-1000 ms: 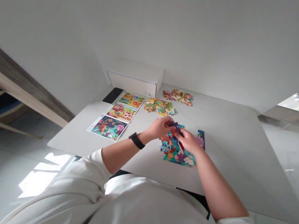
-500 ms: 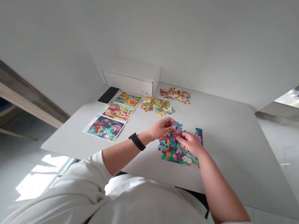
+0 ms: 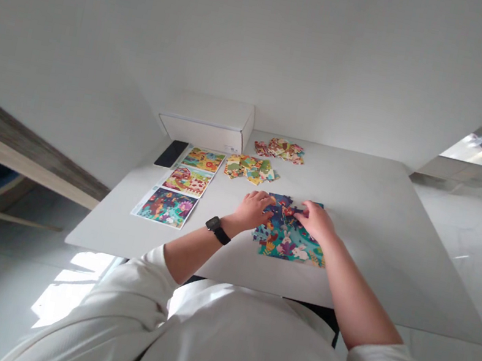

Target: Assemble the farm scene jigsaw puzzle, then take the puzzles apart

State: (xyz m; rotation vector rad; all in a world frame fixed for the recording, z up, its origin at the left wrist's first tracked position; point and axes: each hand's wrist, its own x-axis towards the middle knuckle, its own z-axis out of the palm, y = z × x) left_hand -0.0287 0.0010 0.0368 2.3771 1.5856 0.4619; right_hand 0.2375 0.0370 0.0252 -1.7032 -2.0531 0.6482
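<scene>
A partly joined jigsaw puzzle (image 3: 286, 241) with white rabbits, plants and a dark blue upper part lies flat on the table in front of me. My left hand (image 3: 253, 210) rests at its upper left edge, fingers apart and touching the pieces there. At the upper middle of the puzzle, my right hand (image 3: 316, 222) pinches a small dark puzzle piece (image 3: 297, 213) between thumb and fingers, over a gap. My right hand partly covers the puzzle's upper right part.
Picture sheets (image 3: 169, 208) lie in a column on the left, beside a black phone (image 3: 171, 154). Two heaps of loose pieces, one yellow-green (image 3: 254, 170) and one reddish (image 3: 281, 149), lie farther back. A white box (image 3: 206, 125) stands against the wall on the grey table (image 3: 374, 241).
My hands have moved apart: the left to the puzzle's left edge, the right slightly upward with a piece. Earlier both were close together over the puzzle's middle, handling pieces.
</scene>
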